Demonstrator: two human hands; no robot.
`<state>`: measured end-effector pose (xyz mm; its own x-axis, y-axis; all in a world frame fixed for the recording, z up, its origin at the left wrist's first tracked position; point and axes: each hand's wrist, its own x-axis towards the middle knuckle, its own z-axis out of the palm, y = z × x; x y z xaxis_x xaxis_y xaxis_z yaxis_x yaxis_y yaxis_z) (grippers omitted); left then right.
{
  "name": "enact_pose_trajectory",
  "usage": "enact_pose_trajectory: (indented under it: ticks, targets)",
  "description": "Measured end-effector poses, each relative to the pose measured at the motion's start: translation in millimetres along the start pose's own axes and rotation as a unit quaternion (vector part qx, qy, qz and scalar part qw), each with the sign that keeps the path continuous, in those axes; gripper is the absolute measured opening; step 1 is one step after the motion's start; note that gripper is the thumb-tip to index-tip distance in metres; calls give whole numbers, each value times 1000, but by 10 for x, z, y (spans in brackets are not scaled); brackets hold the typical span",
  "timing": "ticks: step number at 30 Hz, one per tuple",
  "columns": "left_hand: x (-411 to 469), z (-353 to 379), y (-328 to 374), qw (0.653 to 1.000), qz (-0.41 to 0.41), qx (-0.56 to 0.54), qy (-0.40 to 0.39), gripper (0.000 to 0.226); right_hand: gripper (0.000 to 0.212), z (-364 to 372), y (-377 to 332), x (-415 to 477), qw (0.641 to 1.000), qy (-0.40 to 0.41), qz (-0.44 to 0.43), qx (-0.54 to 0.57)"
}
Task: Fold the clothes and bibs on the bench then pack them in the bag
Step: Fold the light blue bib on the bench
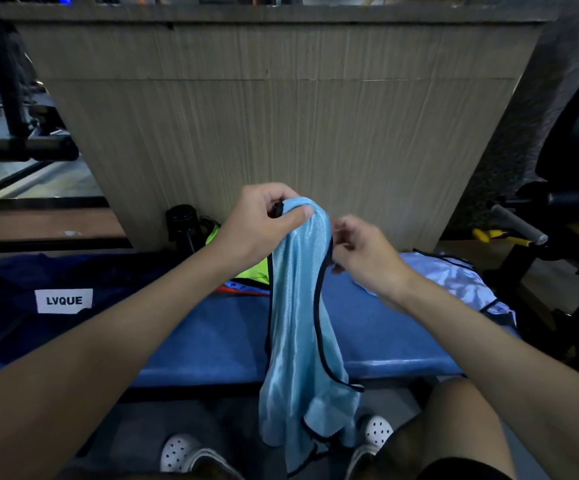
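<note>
Bib [298,323], pinched: left hand [260,225], right hand [362,252]

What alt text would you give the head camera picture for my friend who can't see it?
A light blue bib hangs over a blue bench: the left hand pinches its top, the right hand its black-trimmed edge. A second bib lies at right, a dark bag labelled LVQUE at left.
</note>
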<state>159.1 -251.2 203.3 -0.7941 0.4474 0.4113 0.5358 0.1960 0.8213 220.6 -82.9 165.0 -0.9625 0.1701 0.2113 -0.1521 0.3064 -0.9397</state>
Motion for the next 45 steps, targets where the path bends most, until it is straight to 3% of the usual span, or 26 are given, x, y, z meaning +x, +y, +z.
enact_pose_trajectory:
  ticks: [6,10,13,17,24,27,30,34,37,39,40,43,45]
  targets:
    - [18,-64,73,1000,13,6,8,22,4,185,293,-98,992,-95,16,-78]
    - [43,-119,70,999,18,32,21,22,32,266,244,-160,999,-37,-17,1]
    - [65,-136,43,998,22,38,33,22,23,264,147,-195,994,-39,-48,89]
    - [62,-124,44,999,23,35,34,24,20,322,170,-177,992,-63,-106,9]
    - [47,-194,-71,999,-16,26,44,27,20,278,343,-128,996,-13,-48,69]
    - [45,-225,-81,995,-23,39,85,20,13,229,354,-184,994,-83,-26,68]
    - [44,-287,-80,994,-14,34,105,6,32,144,378,-246,988,-143,-51,4]
    - [-46,-267,11,999,-25,40,24,27,31,84,306,-205,995,-69,-74,17]
    - [-103,-212,94,994,-68,19,-83,18,22,73,182,-150,994,-57,-87,31]
    - [-118,-198,79,982,-55,91,-156,36,19,70,107,-143,993,-62,-97,35]
    - [-122,-187,60,976,-40,126,-171,33,18,72,76,-150,992,-66,-97,39]
    - [-103,-202,28,982,8,145,-125,3,14,66,88,-154,993,-78,-77,52]
    - [-60,-282,-2,984,41,164,-65,10,17,23,144,-162,994,-82,-58,40]
